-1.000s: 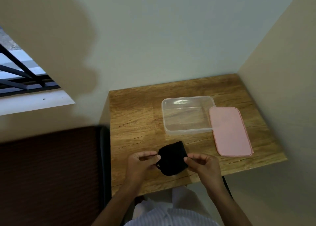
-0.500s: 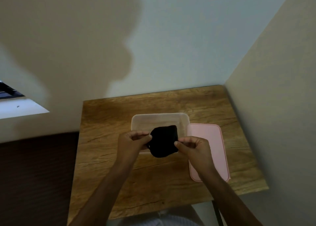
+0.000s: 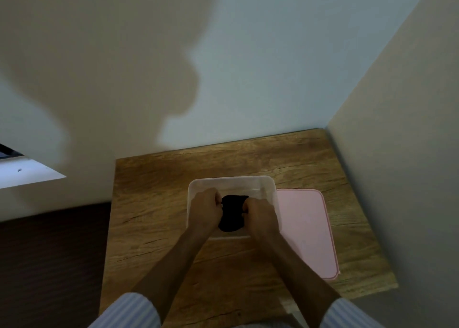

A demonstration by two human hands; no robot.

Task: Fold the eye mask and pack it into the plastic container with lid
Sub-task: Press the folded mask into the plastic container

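Room: a narrow corner with plain pale walls, the back wall carrying a large soft shadow, the side wall closing in at the right; a bright window sill (image 3: 29, 172) shows at the far left, and a dark area lies below it beside the table.

Surface: wooden table (image 3: 154, 228), oak-look grain, pushed into the corner, touching both walls so far as can be seen.

Lid (image 3: 306, 230): pink, flat on the table, just beside the container on its right, not yet fitted.

Plastic container (image 3: 232, 181): clear, rectangular, open, standing near the middle of the table.

Left hand (image 3: 205, 212) and right hand (image 3: 260, 214): both reach down inside the container walls, fingers curled and closed on opposite sides of the mask. Striped sleeves show at the lower edge of the view.

Eye mask (image 3: 232, 213): black, bunched into a compact folded bundle between the two hands, within the container's outline; whether it already rests on the container floor cannot be told.

Step in hand, as judged: the fold looks done and the packing is under way, the mask being set into the container.

Next move, as judged: press the bundle flat to the floor, let go without the fold springing open, withdraw both hands, then take the lid from the right and seat it squarely on the rim.
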